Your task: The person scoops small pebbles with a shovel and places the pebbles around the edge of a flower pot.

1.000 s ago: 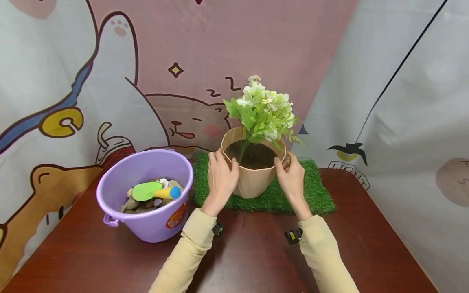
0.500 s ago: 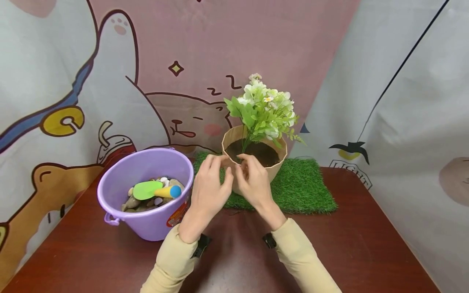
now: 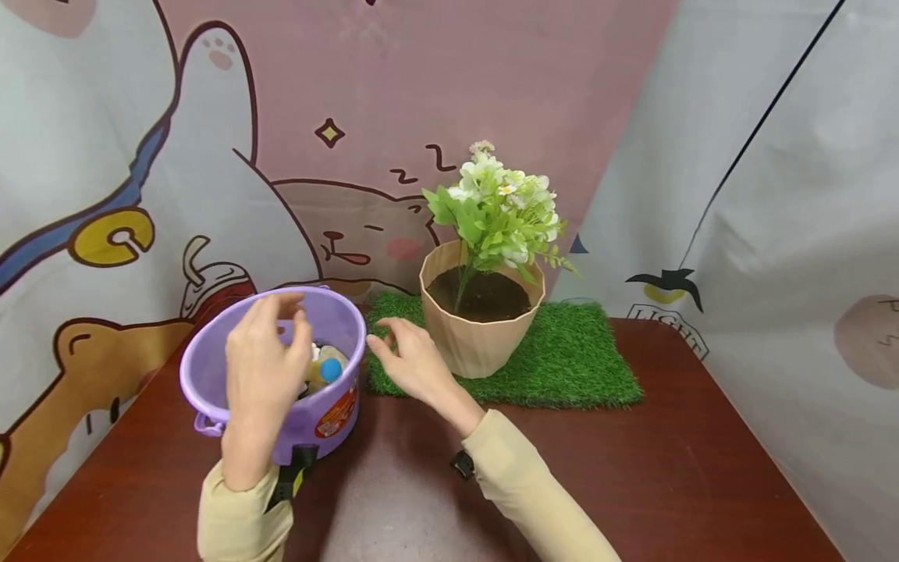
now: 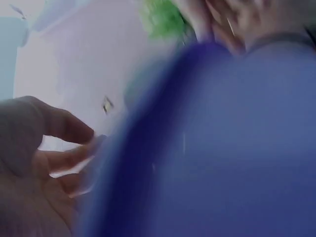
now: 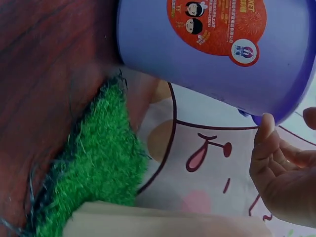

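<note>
Stones (image 3: 335, 355) and a blue-tipped trowel handle (image 3: 330, 370) show inside our purple bucket (image 3: 339, 316), left on the worktop (image 3: 667, 460). Our left hand (image 3: 261, 365), fingers loosely bent and holding nothing, hangs at its near rim; whether it touches we cannot tell. Our right hand (image 3: 413, 357), equally relaxed and holding nothing, is just beside the bucket's right rim, towards the beige flowerpot (image 3: 481, 343). Farther right, that pot stands on a green turf mat (image 3: 579, 363), white flowers (image 3: 495, 183) rising from its dark soil (image 3: 502, 298).
</note>
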A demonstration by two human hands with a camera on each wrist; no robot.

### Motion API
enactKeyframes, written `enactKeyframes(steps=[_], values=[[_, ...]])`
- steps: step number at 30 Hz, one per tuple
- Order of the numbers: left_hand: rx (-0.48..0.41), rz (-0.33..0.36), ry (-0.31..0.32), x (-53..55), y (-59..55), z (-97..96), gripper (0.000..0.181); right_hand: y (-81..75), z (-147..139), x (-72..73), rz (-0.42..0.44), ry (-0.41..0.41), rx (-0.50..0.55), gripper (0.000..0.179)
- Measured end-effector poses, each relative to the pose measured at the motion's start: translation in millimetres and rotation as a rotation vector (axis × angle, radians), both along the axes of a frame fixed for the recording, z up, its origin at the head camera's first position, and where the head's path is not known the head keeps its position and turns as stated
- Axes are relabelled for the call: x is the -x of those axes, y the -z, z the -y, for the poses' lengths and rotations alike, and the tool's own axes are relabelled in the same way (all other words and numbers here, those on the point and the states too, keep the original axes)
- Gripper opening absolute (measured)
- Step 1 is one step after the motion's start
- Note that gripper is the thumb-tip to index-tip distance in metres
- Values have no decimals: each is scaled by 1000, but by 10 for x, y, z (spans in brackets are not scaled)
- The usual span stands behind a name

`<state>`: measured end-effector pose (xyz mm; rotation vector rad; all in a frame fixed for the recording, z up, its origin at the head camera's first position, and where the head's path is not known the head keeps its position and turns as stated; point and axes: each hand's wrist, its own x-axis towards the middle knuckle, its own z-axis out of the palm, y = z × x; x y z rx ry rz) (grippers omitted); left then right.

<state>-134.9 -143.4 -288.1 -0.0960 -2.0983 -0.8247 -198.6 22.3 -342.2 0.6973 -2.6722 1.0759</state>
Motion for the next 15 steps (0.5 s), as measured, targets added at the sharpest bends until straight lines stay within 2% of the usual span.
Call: enactKeyframes(steps=[3, 6, 8, 10, 12, 15], values=[[0, 154, -155, -29, 35, 277, 24, 4, 41, 42, 59, 4, -6, 41], [-4, 382, -277, -42, 90, 549, 36, -6, 80, 72, 95, -1, -19, 45], [1, 526, -336, -36, 145, 710, 43, -13, 117, 78, 104, -10, -28, 47], [0, 651, -362, -29, 187, 850, 49, -17, 165, 76, 98, -12, -29, 46], [13, 707, -366, -25, 236, 952, 48, -19, 205, 73, 87, -6, -26, 43], [33, 731, -356, -20, 284, 1030, 43, -26, 235, 69, 78, 16, -20, 37]])
